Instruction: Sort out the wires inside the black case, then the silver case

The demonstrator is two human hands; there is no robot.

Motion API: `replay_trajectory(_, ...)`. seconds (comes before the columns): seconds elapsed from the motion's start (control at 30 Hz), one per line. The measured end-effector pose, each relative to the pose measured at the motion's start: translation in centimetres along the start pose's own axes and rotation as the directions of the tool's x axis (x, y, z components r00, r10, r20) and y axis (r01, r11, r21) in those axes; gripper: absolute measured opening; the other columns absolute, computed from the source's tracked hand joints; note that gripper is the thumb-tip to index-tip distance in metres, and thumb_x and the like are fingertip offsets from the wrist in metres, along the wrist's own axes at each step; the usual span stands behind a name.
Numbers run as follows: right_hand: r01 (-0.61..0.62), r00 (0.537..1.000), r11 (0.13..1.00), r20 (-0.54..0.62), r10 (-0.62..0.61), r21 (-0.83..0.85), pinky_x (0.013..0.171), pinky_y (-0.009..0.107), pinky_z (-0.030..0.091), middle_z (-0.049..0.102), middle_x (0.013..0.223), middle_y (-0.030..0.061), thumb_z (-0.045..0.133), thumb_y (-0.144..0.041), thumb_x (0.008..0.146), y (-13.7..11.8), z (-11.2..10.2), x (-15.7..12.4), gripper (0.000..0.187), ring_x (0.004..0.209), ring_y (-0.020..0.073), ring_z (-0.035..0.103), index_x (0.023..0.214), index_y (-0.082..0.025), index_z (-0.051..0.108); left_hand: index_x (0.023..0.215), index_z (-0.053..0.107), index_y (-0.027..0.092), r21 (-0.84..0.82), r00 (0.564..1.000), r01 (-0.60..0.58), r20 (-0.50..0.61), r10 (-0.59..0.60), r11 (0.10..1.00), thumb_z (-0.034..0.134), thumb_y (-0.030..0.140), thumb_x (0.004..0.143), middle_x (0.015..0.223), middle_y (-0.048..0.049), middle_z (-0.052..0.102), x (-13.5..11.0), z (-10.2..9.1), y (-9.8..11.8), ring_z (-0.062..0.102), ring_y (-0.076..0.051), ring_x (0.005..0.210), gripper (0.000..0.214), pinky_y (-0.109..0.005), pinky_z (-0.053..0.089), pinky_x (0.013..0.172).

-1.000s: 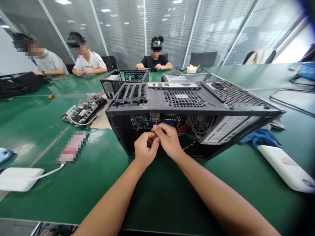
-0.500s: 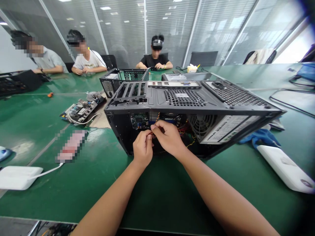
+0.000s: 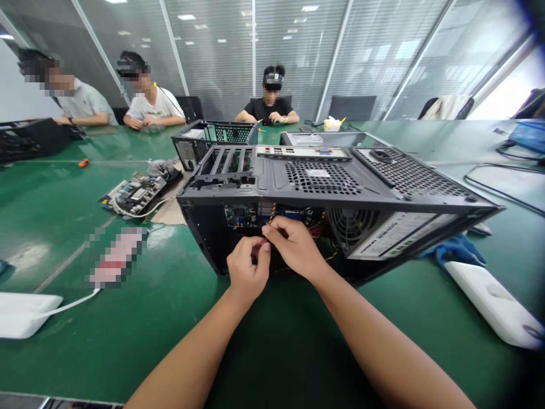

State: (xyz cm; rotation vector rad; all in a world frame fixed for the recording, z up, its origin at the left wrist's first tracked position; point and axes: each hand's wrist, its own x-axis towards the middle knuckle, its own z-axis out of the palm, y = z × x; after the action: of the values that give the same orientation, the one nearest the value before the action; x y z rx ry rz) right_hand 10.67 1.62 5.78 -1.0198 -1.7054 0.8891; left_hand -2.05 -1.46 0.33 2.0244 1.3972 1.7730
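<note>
Both hands are right at the open side of a black steel computer case (image 3: 323,176) that sits tipped on the table, with its perforated panel and slotted rear plate facing up. The right hand (image 3: 296,247) has its fingertips pinched shut on a thin twisted cable (image 3: 272,211), orange and dark strands wound like rope, coming down from just under the case's top edge. The left hand (image 3: 247,270) is touching it from below, fingers curled in tight and thumb pressed to forefinger. Whatever's in that pinch is hidden, can't tell what it is. Inside the opening there's a strip of green motherboard (image 3: 238,215) and a round grey fan (image 3: 343,221) with a tangle of red and yellow wires between them. The table (image 3: 85,250) is covered in a glossy green mat that mirrors the ceiling lights. On it: a loose circuit board (image 3: 134,193) off to the left, a second mesh chassis (image 3: 213,139) behind the case, a crumpled blue cloth (image 3: 457,250), and a smooth white rounded device (image 3: 494,304) on the right. Frosted glass walls with vertical blinds all round, and three people sit at the far side.
</note>
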Motion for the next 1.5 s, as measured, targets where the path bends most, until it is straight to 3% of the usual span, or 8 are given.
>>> replay_trajectory(0.23, -0.044, 0.998, 0.996, 0.042, 0.041, 0.073, 0.059, 0.027, 0.034, 0.052, 0.062, -0.0031, 0.055, -0.031, 0.089, 0.0, -0.4, 0.0, 0.026, 0.06, 0.0118, 0.045, 0.066, -0.02, 0.054, 0.081, 0.061, 0.017, -0.169, 0.98, 0.195, 0.079, -0.184, 0.966, 0.044, 0.025, 0.098, 0.064, 0.0018, 0.062, 0.1, -0.1, 0.2, 0.056, -0.009, 0.05, 0.024, -0.022, 0.045, 0.054)
replay_trajectory(0.37, -0.039, 0.999, 0.997, -0.019, 0.041, 0.067, 0.059, 0.027, 0.034, 0.05, 0.063, -0.0036, 0.057, -0.031, 0.088, 0.1, -0.9, 0.5, 0.023, 0.061, 0.0115, 0.044, 0.068, -0.019, 0.056, 0.083, 0.063, 0.017, -0.12, 0.989, 0.133, 0.073, -0.125, 0.984, 0.053, 0.025, 0.094, 0.067, 0.0007, 0.063, 0.1, 0.0, 0.2, 0.058, -0.01, 0.055, 0.017, -0.023, 0.046, 0.057)
replay_trajectory(0.5, -0.019, 1.0, 0.997, -0.004, 0.02, 0.079, 0.058, 0.026, 0.033, 0.048, 0.062, -0.004, 0.056, -0.032, 0.088, 0.2, -1.0, 0.9, 0.025, 0.06, 0.0111, 0.042, 0.067, -0.019, 0.054, 0.083, 0.062, 0.017, -0.087, 0.996, 0.083, 0.05, -0.079, 0.993, 0.055, 0.023, 0.091, 0.067, 0.0009, 0.062, 0.1, 0.2, 0.2, 0.056, -0.011, 0.056, 0.012, -0.023, 0.045, 0.057)
replay_trajectory(0.7, 0.016, 1.0, 0.994, -0.003, -0.015, 0.108, 0.058, 0.026, 0.036, 0.049, 0.061, -0.0037, 0.057, -0.03, 0.087, 0.2, -0.3, 1.1, 0.024, 0.06, 0.0115, 0.044, 0.066, -0.02, 0.053, 0.09, 0.059, 0.018, -0.042, 0.987, 0.163, 0.012, -0.163, 0.986, 0.059, 0.019, 0.085, 0.077, -0.0006, 0.065, 1.2, 0.8, 1.4, 0.06, -0.014, 0.07, 0.005, -0.028, 0.049, 0.07)
replay_trajectory(0.97, 0.129, 0.987, 0.979, -0.078, -0.143, -0.157, 0.059, 0.027, 0.035, 0.048, 0.059, -0.0036, 0.055, -0.027, 0.089, -0.5, -0.7, 0.8, 0.026, 0.057, 0.0112, 0.044, 0.064, -0.02, 0.05, 0.077, 0.059, 0.018, -0.113, 0.966, 0.26, 0.016, -0.26, 0.959, 0.057, 0.023, 0.09, 0.07, 0.0007, 0.063, 2.0, 1.1, 2.4, 0.056, -0.012, 0.063, 0.014, -0.026, 0.046, 0.064)
replay_trajectory(1.27, 0.036, 0.995, 0.988, -0.085, -0.049, -0.15, 0.053, 0.026, 0.033, 0.048, 0.054, -0.0047, 0.054, -0.027, 0.088, -0.2, -0.9, 0.9, 0.026, 0.051, 0.0106, 0.044, 0.063, -0.021, 0.049, 0.092, 0.067, 0.017, -0.273, 0.932, 0.353, 0.182, -0.312, 0.895, 0.047, 0.03, 0.097, 0.072, -0.002, 0.069, 1.2, 1.4, 1.5, 0.062, -0.013, 0.062, 0.024, -0.025, 0.051, 0.062)
replay_trajectory(1.5, 0.087, 0.985, 0.961, -0.124, -0.123, -0.262, 0.059, 0.027, 0.034, 0.051, 0.058, -0.0029, 0.055, -0.024, 0.089, -0.3, -0.6, 0.8, 0.028, 0.057, 0.0118, 0.046, 0.062, -0.021, 0.046, 0.09, 0.064, 0.018, -0.239, 0.944, 0.323, 0.141, -0.297, 0.915, 0.055, 0.026, 0.092, 0.082, -0.0037, 0.069, 1.3, 1.8, 1.8, 0.065, -0.015, 0.072, 0.012, -0.028, 0.053, 0.07)
